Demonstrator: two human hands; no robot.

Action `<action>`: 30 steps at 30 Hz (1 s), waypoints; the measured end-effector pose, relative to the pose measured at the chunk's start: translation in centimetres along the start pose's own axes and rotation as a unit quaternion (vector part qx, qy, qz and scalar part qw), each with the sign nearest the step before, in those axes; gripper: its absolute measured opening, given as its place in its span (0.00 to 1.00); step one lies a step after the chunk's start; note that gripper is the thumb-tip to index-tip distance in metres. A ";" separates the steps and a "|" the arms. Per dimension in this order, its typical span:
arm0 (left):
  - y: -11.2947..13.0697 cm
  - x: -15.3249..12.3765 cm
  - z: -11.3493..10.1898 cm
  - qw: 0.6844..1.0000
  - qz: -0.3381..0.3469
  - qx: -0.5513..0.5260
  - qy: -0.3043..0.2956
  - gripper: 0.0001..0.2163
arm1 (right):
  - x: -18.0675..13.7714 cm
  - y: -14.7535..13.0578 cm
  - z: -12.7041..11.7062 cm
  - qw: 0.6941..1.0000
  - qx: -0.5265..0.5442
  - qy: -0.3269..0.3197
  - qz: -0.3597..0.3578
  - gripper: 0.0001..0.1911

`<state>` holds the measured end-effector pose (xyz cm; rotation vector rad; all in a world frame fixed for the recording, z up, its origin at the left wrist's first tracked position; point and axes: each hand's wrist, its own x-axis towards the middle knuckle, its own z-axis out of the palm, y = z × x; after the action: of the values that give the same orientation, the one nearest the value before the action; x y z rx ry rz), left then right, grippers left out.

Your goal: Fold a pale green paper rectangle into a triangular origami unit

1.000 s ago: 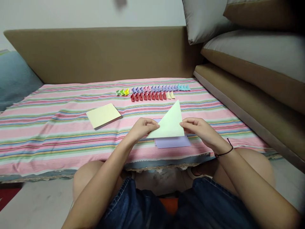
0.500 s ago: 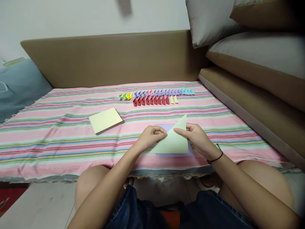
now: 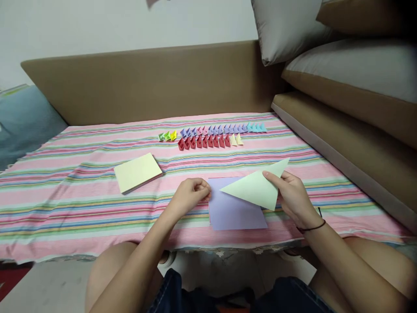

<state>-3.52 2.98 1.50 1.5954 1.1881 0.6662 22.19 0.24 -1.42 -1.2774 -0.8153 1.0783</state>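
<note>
Your right hand [image 3: 293, 198] pinches the folded pale-green paper [image 3: 252, 188] over the purple sheet [image 3: 236, 217]; your left hand [image 3: 190, 195], fingertips drawn together, sits by that sheet's left edge.

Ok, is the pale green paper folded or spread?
Folded: the pale green paper shows a triangular outline, held in the right hand.

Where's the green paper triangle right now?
In the head view, right of centre, the pale green triangle is held in the right hand, partly covering the upper right of the purple sheet.
</note>
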 end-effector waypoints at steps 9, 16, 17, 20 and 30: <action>0.7 -1.1 3.6 0.990 0.010 -0.051 -0.133 0.14 | -2.7 0.3 1.8 0.988 0.030 -0.127 0.086 0.14; 1.1 -1.5 4.1 0.968 0.189 0.148 0.076 0.11 | -3.1 0.3 2.0 0.982 0.041 -0.149 0.113 0.15; 1.2 -1.5 4.1 0.968 0.197 0.147 0.052 0.08 | -3.1 0.2 2.0 0.981 0.043 -0.148 0.116 0.14; 1.4 -1.5 4.4 0.989 0.124 0.078 -0.033 0.10 | -3.1 0.1 1.8 0.981 0.050 -0.152 0.110 0.13; -0.3 -0.7 4.8 0.997 0.007 -0.065 0.045 0.12 | -2.2 -0.1 0.0 0.942 -0.096 -0.278 0.163 0.16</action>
<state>0.19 0.50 -0.34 1.4801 1.1751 0.8144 21.52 -1.89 -1.12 -1.3124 -1.1786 1.7060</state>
